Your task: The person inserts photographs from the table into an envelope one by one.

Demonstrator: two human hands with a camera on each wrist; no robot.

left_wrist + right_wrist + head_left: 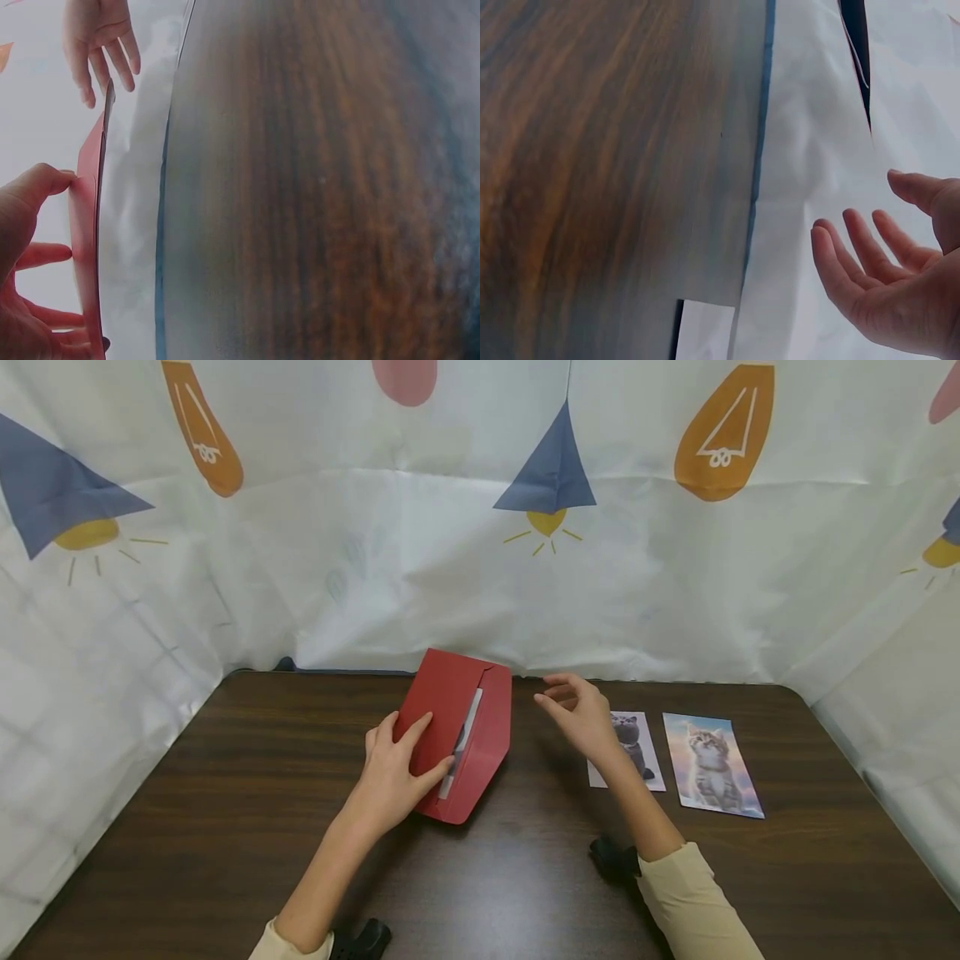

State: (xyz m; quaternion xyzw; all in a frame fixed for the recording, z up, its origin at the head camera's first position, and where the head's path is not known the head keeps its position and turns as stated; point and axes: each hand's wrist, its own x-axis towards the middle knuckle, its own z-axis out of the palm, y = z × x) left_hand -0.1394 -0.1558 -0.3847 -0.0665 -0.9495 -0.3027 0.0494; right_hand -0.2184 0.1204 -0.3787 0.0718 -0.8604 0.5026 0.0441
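Observation:
My left hand (393, 777) grips a red envelope (438, 697) by its left side, tilted above the table. The envelope's flap (491, 735) is folded out to the right, and a picture card (468, 718) shows in the opening. Thumb and spread fingers lie on the envelope's face; in the left wrist view a fingertip (106, 343) shows past its edge. To the right of the envelope hovers my right hand (585, 718), fingers loosely bent and holding nothing. The right wrist view shows that palm (907, 300) with nothing in it.
Two cat photo cards lie on the dark wooden table (225, 793) at the right: a grey cat card (630, 752), partly behind the right forearm, and a striped kitten card (712, 764). A white curtain (450, 585) with lamp prints hangs along the far edge.

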